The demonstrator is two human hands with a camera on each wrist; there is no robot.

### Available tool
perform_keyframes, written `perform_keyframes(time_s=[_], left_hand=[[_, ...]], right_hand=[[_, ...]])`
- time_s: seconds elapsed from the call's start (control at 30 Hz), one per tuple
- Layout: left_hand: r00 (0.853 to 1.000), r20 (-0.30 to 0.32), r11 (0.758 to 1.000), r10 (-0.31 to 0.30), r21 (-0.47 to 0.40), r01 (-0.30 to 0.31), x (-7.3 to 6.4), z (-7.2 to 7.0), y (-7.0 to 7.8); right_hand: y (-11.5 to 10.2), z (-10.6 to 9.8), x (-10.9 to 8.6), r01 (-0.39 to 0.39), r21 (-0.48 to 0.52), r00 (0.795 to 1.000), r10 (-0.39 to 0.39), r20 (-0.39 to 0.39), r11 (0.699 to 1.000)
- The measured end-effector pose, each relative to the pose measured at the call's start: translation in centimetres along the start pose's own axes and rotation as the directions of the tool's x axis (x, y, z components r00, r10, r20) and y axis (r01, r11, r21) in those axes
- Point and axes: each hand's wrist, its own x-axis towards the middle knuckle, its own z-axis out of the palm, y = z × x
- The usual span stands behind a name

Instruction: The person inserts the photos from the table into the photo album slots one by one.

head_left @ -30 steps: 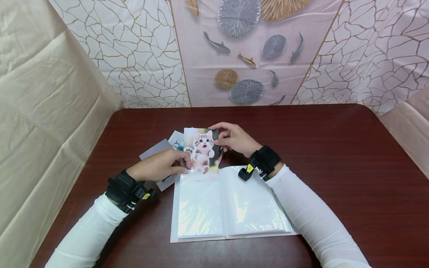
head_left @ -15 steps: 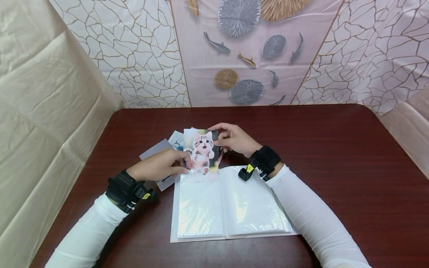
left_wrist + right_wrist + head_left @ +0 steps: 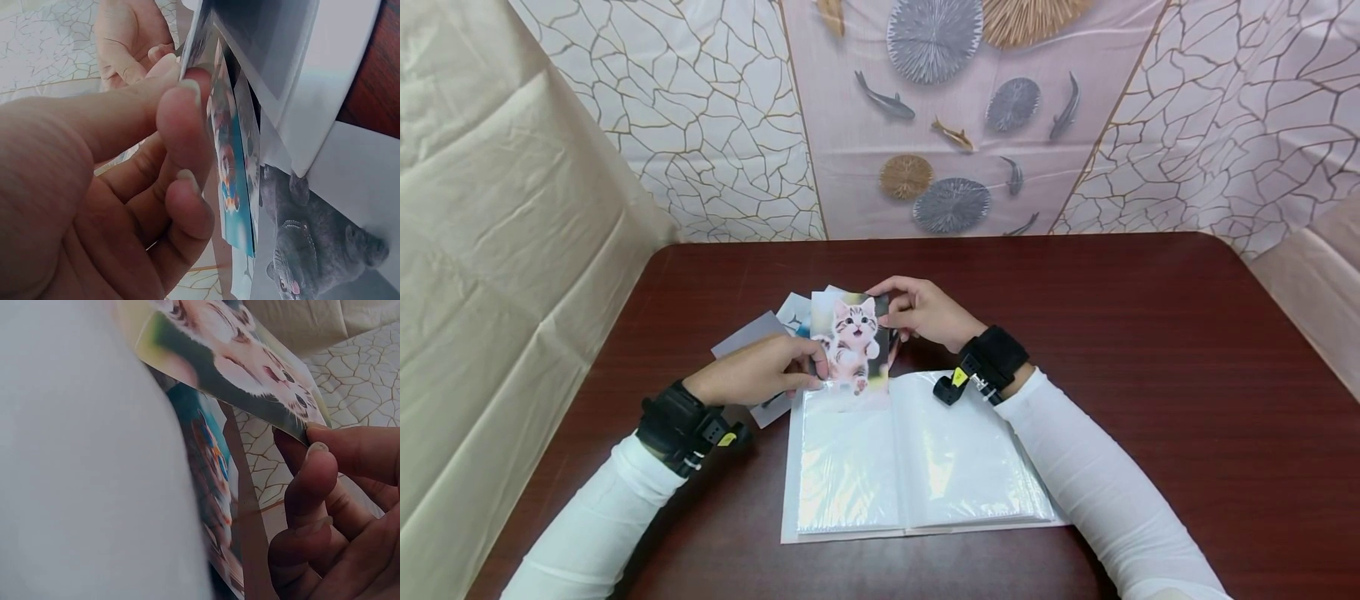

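I'm watching the left hand (image 3: 125,150) pinching a photo (image 3: 197,37); the right hand (image 3: 132,44) is showing beyond the left, a grey-cat picture (image 3: 297,240) lying near it.

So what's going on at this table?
A person's left hand and right hand pinch opposite edges of a rectangular paper kitten photo. Its lower end appears tucked into the clear plastic left-page pocket of an open white album; most sticks out. Other loose paper photos lie near the left hand.

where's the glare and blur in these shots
Head view: glare streaks on the open photo album; left wrist view: dim, muted colours around the left hand; right wrist view: a blurred pale surface, too vague to identify, covers the left side, the kitten photo looks sharper.
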Motion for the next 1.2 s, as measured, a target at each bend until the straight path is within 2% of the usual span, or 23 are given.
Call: perform_keyframes(time_s=[0.67,1.2], left_hand=[[0.999,0.001,0.999,-0.032,0.021,0.032,0.04,0.08,0.17],[1.000,0.005,1.000,-0.007,0.010,0.007,-0.01,0.06,0.06]], right_hand=[[-0.06,0.18,0.24,-0.017,-0.032,0.998,0.015,-0.054,0.999],[-0.34,0.20,-0.10,-0.026,-0.045,0.999,0.025,-0.025,0.999]])
